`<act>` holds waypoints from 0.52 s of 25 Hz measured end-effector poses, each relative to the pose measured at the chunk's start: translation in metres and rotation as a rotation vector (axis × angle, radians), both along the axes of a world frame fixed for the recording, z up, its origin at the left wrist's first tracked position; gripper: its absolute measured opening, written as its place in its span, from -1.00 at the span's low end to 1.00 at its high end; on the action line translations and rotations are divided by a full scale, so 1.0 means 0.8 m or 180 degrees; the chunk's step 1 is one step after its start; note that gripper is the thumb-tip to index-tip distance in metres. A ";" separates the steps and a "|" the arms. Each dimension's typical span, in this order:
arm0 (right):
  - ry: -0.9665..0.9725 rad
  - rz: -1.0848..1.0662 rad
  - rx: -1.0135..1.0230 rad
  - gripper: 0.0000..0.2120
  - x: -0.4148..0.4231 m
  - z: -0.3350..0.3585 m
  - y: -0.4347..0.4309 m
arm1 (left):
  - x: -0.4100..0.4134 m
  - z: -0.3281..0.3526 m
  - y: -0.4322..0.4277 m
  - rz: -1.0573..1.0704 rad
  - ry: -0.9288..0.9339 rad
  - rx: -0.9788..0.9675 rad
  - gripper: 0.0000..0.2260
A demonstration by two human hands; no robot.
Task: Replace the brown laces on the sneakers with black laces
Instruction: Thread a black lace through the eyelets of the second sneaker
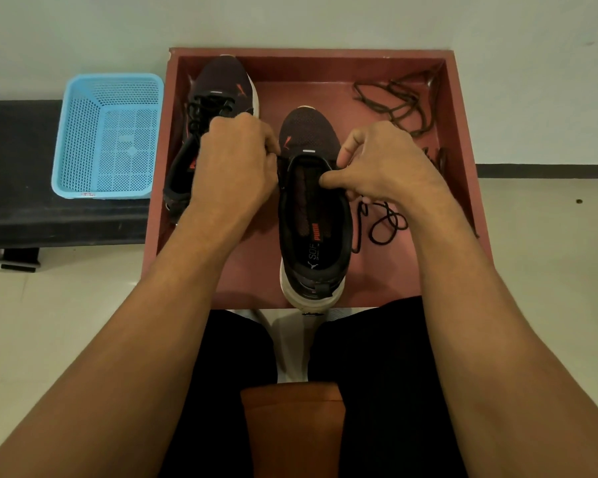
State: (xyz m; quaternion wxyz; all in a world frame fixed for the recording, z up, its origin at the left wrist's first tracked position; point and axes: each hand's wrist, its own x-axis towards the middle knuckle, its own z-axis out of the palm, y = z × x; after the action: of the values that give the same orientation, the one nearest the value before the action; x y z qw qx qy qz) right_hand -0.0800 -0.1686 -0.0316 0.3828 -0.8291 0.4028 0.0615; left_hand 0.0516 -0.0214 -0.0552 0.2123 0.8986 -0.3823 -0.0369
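black mesh sneaker (313,215) sits in the red tray (463,132), insole reads "sof" plus orange "puma". left hand (235,160) fingers bunched, pinching the black lace (384,222) by the left eyelets. right hand (384,160) thumb and forefinger clamp the right eyelet edge. brown laces (397,101) piled in the far right corner.

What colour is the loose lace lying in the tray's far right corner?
Brown; the lace shows best in the head view.

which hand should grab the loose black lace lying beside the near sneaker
Right. The black lace coils on the tray just below the right hand; the left hand sits across the sneaker from it.
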 end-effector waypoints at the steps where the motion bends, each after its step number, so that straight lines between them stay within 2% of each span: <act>1: -0.0022 -0.0053 0.0039 -0.80 0.000 0.001 0.000 | 0.004 0.002 0.006 0.0104 -0.0076 0.0072 -0.84; 4: -0.0006 -0.0106 0.0063 -0.85 0.001 0.003 0.001 | 0.009 0.010 0.018 0.0192 -0.0142 0.0268 -0.84; 7: 0.0028 -0.0093 0.0090 -0.86 0.003 0.003 0.003 | -0.005 0.016 0.007 -0.0186 -0.0298 0.0171 -0.79; 9: 0.0002 -0.0141 0.0125 -0.86 0.003 0.003 0.002 | -0.010 0.011 -0.004 -0.0384 -0.0166 0.0123 -0.75; 13: -0.0056 -0.0197 0.0155 -0.86 0.002 0.003 0.003 | -0.008 -0.001 -0.010 -0.0097 0.0091 0.0022 -0.84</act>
State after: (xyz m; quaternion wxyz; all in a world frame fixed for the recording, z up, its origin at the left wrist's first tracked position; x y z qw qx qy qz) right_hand -0.0782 -0.1660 -0.0294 0.4081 -0.8072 0.4233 0.0520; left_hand 0.0456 -0.0295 -0.0562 0.2142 0.8927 -0.3927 -0.0543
